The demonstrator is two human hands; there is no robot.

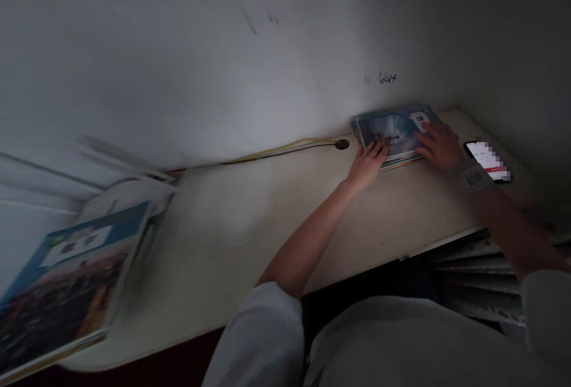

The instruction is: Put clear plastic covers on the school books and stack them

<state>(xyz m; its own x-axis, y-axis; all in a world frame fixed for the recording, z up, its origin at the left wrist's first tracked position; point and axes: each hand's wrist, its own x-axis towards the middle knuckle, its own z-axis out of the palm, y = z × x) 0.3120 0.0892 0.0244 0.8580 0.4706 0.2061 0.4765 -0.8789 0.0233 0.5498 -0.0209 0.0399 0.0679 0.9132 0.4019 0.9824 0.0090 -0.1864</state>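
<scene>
A stack of books (pixel 392 128) with a blue picture cover on top lies against the wall at the back right of the desk. My left hand (pixel 368 164) rests on its front left edge, fingers spread over the cover. On the right side of the top cover lies my right hand (pixel 439 146), its fingers apart and partly over a white label. Neither hand is wrapped round a book. A watch-like band (pixel 475 177) is on my right wrist.
The pale desk (pixel 232 244) runs along a marked wall (pixel 267 78). More books (pixel 75 280) lie at the left end. A lit phone (pixel 486 161) lies right of my right hand. Thin cables (pixel 276 150) enter a desk hole (pixel 342 144). A ribbed radiator-like object (pixel 477 280) stands below right.
</scene>
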